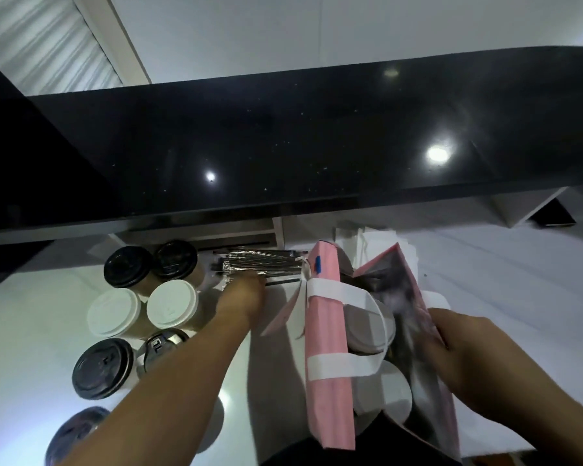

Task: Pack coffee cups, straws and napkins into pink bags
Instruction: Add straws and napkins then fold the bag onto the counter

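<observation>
Biggest thing here is the black glossy counter (317, 139) running across the far side, with a white worktop (31, 348) below it carrying everything else.

The pink paper bag (327, 358) stands open near the worktop's front edge, right of center, white handles (344, 294) flopped over its mouth. Looks like two coffee cups (371, 327) with pale lids already sit inside, one behind the other, so I'd guess the cup part of this bag is done. The right hand (465, 361) grips the bag's right wall, fingers curled over the rim, probably to keep the mouth spread so stuff drops in without snagging.

The spare lidded cups (142, 297) are clustered at the left side of the worktop, a mix of black lids and white lids, close enough to grab. One black lid near the front has embossed marks, but I can't read them.

A stack of white napkins (377, 240) sits just behind the bag, toward the back edge.

The wrapped straws (260, 264) lie in a bundle along the back edge between the cups and the bag. The left hand (243, 297) reaches to them, touching the near side of the pile; the fingers are blurred and mostly hidden by the back of the hand, so can't tell whether they're pinching one yet.

There's a small blue mark (318, 264) on the bag's top edge, no readable writing.
</observation>
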